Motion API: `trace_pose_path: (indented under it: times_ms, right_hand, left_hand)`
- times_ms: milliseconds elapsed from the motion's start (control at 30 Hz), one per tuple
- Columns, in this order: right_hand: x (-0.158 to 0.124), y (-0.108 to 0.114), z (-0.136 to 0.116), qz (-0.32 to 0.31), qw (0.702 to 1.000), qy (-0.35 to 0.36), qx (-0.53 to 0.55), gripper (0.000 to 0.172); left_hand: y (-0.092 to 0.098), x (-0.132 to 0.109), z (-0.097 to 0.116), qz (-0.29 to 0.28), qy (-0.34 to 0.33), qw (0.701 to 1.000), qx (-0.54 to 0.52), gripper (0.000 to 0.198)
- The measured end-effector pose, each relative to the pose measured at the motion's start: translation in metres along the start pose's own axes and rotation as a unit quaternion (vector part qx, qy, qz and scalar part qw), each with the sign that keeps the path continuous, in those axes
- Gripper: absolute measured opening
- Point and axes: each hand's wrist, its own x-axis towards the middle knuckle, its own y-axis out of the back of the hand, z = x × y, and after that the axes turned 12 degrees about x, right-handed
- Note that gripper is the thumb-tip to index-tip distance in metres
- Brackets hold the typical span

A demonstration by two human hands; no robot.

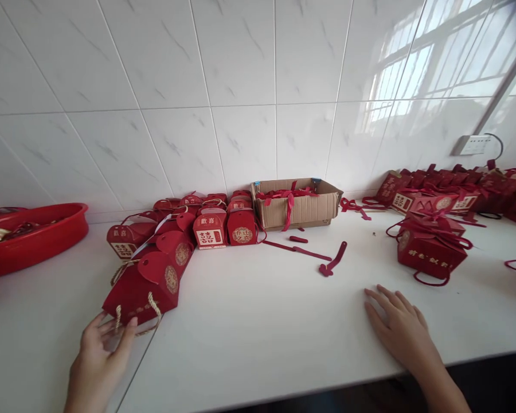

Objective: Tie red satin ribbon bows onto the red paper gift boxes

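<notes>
At the front left, my left hand [101, 350] has its thumb and fingers curled at the lower front edge of a red gift box [148, 287]. The box has a gold round emblem and twisted rope handles, one loop hanging by my thumb. Behind it, more red gift boxes [210, 232] stand close together in rows, some with pale double-happiness labels. My right hand [402, 330] lies palm down on the white table [258, 332], fingers stretched out and holding nothing. Beyond its fingertips sits a red gift box with a ribbon bow [432, 252].
A cardboard box [298, 212] holding red ribbons stands by the tiled wall. Loose dark-red strips [333, 261] lie before it. On the left is a red plastic basin [38, 238]; more gift boxes [438, 195] crowd the back right, below a power socket [470, 145].
</notes>
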Motion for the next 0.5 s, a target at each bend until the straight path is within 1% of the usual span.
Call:
trace_pose_path:
  times_ms: [67,133,200,267,333,367,433,500]
  right_hand:
    - [0.000,0.000,0.000,-0.002,1.000,-0.001,0.000,0.050]
    - [0.000,-0.001,0.001,-0.005,1.000,-0.001,0.003,0.051]
    - [0.001,-0.002,0.003,-0.006,1.000,-0.002,0.008,0.053]
    - [0.001,-0.004,0.006,-0.002,1.000,-0.001,0.014,0.055]
    - [0.002,-0.007,0.010,0.007,1.000,0.004,0.019,0.057]
    - [0.002,-0.009,0.012,0.012,1.000,0.007,0.022,0.058]
    - [0.002,-0.013,0.017,0.020,0.999,0.016,0.026,0.059]
    - [0.002,-0.016,0.021,0.026,0.999,0.026,0.030,0.060]
  left_hand:
    - [0.011,-0.009,0.007,-0.047,0.055,0.996,-0.045,0.057]
    - [0.023,-0.019,0.016,-0.089,0.059,0.985,-0.132,0.048]
    - [0.031,-0.027,0.022,-0.087,0.044,0.978,-0.187,0.041]
    - [0.033,-0.030,0.023,-0.040,0.026,0.978,-0.201,0.041]
    - [0.029,-0.028,0.022,-0.005,0.007,0.979,-0.204,0.052]
    - [0.026,-0.025,0.021,-0.007,0.004,0.979,-0.202,0.061]
    - [0.020,-0.019,0.019,-0.040,0.033,0.984,-0.170,0.076]
    - [0.016,-0.016,0.017,-0.083,0.069,0.986,-0.127,0.081]
